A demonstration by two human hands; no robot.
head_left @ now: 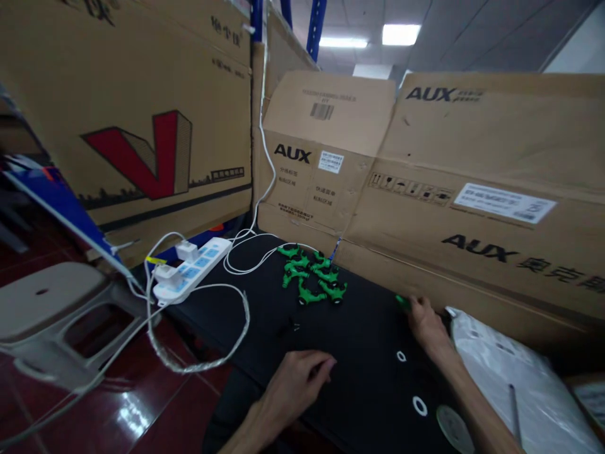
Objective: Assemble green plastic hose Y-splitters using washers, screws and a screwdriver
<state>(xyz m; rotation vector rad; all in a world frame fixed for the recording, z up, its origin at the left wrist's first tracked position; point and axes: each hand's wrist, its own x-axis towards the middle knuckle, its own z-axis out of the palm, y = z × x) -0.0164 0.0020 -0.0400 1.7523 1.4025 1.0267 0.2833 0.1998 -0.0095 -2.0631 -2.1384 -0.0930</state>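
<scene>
My left hand (297,383) rests on the near part of the black table top (363,328), fingers curled inward; whether it holds anything is hidden. My right hand (425,325) reaches toward the far right of the table, fingertips closed on a small green plastic part (403,301). A cluster of several similar green plastic fittings (312,276) lies at the back of the table, against the cardboard boxes. Two white rings (401,356) (420,405) lie on the table near my right forearm.
Large AUX cardboard boxes (472,189) wall in the back and right. A white power strip (191,270) with plugged chargers and white cables (198,353) sits at the table's left edge. A plastic stool (51,309) stands at left. A clear plastic bag (510,378) lies at right.
</scene>
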